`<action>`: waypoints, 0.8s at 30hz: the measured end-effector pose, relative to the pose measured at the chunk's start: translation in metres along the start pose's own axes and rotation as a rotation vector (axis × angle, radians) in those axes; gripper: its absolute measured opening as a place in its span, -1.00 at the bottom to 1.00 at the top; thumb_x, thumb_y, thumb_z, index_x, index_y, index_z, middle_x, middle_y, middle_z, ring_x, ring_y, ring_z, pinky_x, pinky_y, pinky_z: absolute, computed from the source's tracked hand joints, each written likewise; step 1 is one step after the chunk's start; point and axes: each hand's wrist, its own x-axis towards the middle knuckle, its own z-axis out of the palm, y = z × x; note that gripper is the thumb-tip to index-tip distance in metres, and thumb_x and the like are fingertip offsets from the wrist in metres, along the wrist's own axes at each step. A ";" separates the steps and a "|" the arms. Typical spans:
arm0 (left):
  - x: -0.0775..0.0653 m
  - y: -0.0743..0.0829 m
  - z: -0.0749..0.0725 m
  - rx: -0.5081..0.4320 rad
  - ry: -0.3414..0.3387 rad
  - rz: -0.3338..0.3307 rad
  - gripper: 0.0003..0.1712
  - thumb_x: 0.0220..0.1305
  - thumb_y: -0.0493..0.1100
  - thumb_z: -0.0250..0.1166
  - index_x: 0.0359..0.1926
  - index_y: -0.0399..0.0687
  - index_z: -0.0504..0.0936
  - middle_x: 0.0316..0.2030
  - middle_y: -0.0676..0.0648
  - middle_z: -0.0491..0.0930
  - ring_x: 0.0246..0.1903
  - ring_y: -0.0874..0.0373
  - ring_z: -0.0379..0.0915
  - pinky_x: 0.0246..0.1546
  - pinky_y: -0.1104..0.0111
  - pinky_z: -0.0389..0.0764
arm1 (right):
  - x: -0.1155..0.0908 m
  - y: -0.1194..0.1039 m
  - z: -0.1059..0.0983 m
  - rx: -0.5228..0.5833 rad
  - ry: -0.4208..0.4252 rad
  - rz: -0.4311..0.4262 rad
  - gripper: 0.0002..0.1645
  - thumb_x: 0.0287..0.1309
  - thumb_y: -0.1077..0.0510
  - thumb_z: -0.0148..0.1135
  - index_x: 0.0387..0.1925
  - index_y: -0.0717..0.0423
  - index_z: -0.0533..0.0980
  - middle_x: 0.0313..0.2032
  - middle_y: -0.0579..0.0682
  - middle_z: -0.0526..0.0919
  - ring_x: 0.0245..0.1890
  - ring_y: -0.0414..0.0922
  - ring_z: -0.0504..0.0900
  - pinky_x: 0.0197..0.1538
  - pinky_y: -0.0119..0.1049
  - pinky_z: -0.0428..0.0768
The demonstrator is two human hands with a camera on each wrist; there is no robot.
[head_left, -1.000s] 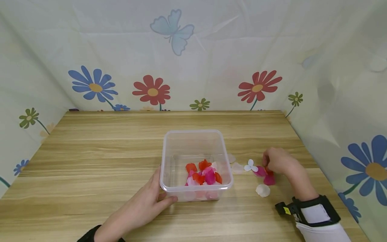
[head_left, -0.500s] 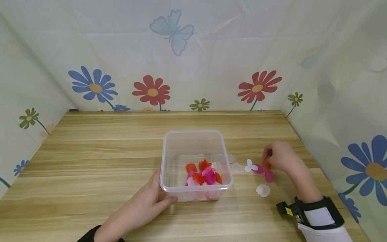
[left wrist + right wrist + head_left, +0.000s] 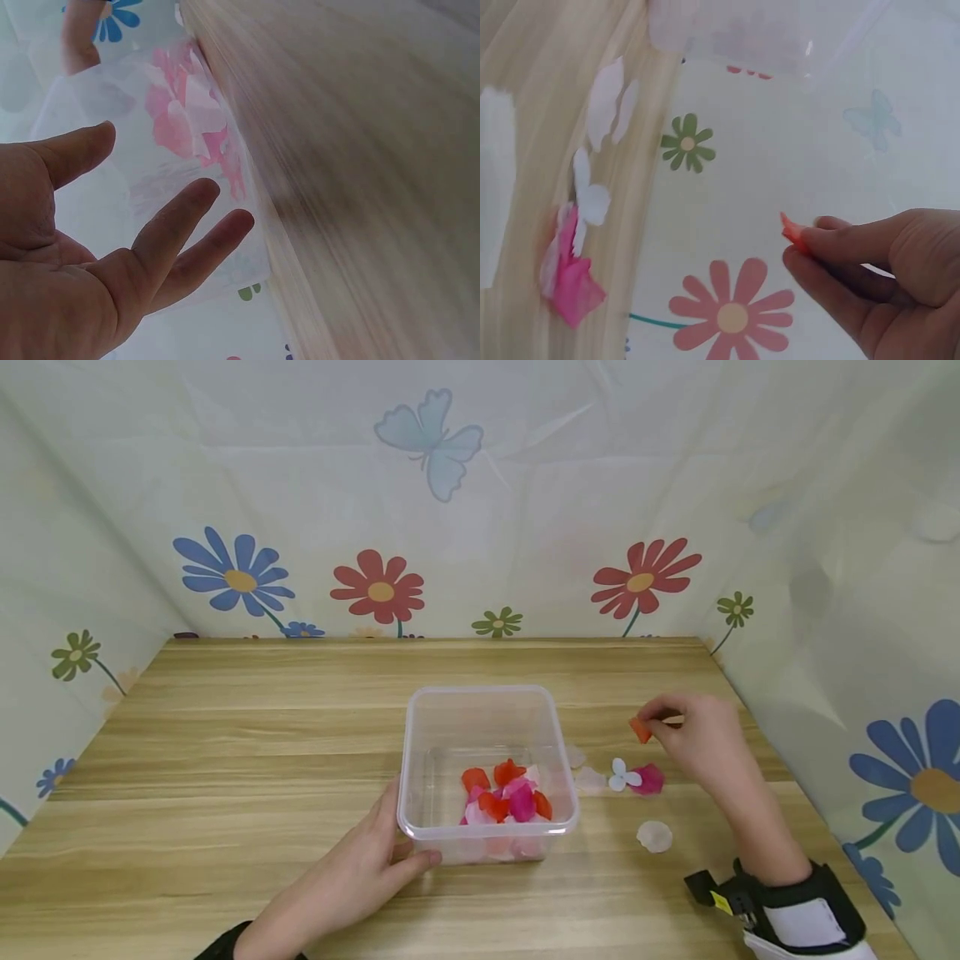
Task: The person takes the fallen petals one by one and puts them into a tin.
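My right hand (image 3: 701,739) pinches an orange-red petal (image 3: 640,730) between thumb and fingertips, raised over the table to the right of the box. The right wrist view shows the same petal (image 3: 793,234) crumpled at the fingertips. A clear plastic box (image 3: 487,830) stands upright without a lid, with red, pink and magenta petals (image 3: 517,802) inside it. My left hand (image 3: 356,864) touches the box at its left front corner, its thumb along the front. In the left wrist view its fingers (image 3: 176,217) are fairly straight, the thumb spread away from them.
On the wooden table (image 3: 262,760), right of the box, lie a white flower-shaped piece (image 3: 619,775), a magenta petal (image 3: 649,780), pale petals (image 3: 591,779) beside the box and a round whitish petal (image 3: 655,837) nearer. A flower-printed sheet (image 3: 540,510) hangs behind the table.
My right hand has risen from the loose petals and moved slightly left, lifting the orange-red petal. One magenta petal no longer shows at its lower spot. My left hand and the box stay put.
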 end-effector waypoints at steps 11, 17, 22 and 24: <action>0.000 -0.002 0.000 -0.005 -0.001 0.008 0.11 0.32 -0.20 0.45 0.62 0.03 -0.13 0.43 -0.18 0.22 0.34 -0.03 0.33 0.21 0.23 0.52 | -0.011 -0.040 0.008 0.085 0.242 -0.263 -0.68 -0.13 0.56 0.55 -0.32 0.21 0.73 -0.34 -0.02 0.77 -0.32 -0.05 0.75 -0.20 -0.35 0.71; 0.001 -0.003 0.001 0.020 0.000 0.007 0.11 0.32 -0.19 0.45 0.63 0.05 -0.12 0.44 -0.14 0.23 0.36 0.01 0.31 0.29 0.19 0.44 | -0.018 -0.057 0.014 0.178 0.236 -0.394 -0.61 -0.17 0.62 0.52 -0.30 0.21 0.72 -0.28 -0.03 0.76 -0.30 -0.05 0.75 -0.08 -0.63 0.58; 0.001 -0.004 0.001 0.022 0.002 0.011 0.09 0.32 -0.19 0.45 0.62 0.05 -0.09 0.42 -0.14 0.25 0.35 0.02 0.32 0.28 0.20 0.45 | -0.022 -0.066 0.019 0.250 0.212 -0.454 -0.58 -0.17 0.61 0.52 -0.26 0.19 0.72 -0.25 -0.05 0.75 -0.27 -0.08 0.75 -0.09 -0.56 0.62; 0.001 -0.004 0.001 0.027 0.005 0.012 0.09 0.32 -0.18 0.45 0.62 0.05 -0.09 0.42 -0.14 0.25 0.35 0.01 0.32 0.28 0.20 0.45 | -0.024 -0.069 0.022 0.267 0.200 -0.469 -0.60 -0.14 0.59 0.52 -0.25 0.19 0.72 -0.24 -0.05 0.75 -0.25 -0.11 0.74 -0.08 -0.55 0.63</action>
